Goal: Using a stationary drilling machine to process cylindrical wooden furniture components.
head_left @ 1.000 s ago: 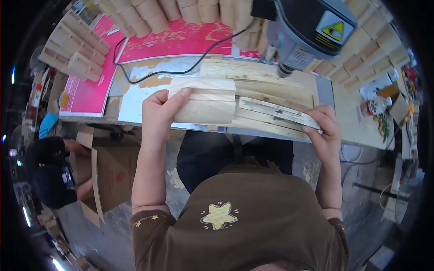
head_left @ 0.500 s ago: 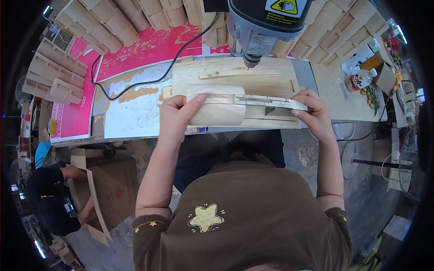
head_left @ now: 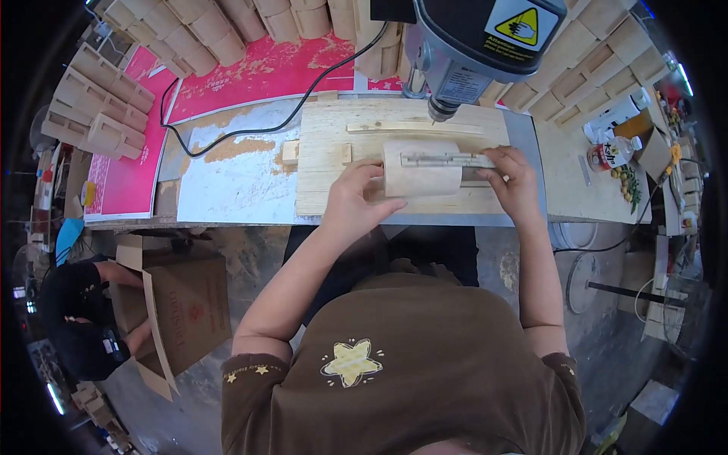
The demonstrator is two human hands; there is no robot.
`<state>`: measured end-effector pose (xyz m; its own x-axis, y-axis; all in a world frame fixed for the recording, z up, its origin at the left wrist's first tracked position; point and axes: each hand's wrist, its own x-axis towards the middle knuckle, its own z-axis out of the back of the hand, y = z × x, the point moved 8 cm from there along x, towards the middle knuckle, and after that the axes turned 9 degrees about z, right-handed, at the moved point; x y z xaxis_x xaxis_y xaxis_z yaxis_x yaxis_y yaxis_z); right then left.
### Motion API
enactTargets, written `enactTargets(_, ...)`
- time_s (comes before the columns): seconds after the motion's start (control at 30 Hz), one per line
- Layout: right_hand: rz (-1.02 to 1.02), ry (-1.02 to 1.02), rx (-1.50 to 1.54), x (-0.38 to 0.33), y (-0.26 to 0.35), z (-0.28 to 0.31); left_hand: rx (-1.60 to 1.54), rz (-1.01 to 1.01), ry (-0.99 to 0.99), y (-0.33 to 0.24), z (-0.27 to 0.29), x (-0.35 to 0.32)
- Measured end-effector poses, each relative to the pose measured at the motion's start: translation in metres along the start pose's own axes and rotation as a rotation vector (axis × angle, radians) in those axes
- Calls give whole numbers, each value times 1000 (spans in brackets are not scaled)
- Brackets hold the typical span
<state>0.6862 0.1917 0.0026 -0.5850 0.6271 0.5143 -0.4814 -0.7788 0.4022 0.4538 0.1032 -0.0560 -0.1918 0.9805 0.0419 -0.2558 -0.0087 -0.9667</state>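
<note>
A pale curved wooden block lies on a plywood board under the head of a drill press. A thin metal strip rests along the block's top. My left hand presses on the block's left end and near edge. My right hand holds the block's right end, fingers by the strip. A narrow wooden batten lies on the board just behind the block.
Stacks of wooden parts line the back and left of the bench. A black cable crosses pink sheets. A bottle stands at the right. Another person crouches by a cardboard box at the lower left.
The view has swung so the drill press and board sit more centrally. Both hands stay on the block, which now lies square under the drill head.
</note>
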Motion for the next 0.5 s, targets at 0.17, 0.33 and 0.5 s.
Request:
enactTargets(0.17, -42, -79, -36, 24, -16, -14, 375, -293, -238, -4, 3, 14)
enactTargets(0.33, -188, -121, 165, 28, -21, -24, 495, -221, -293, 18, 12, 28)
enactTargets(0.5, -106, -247, 377, 34, -18, 3, 525, -223, -214, 17, 13, 34)
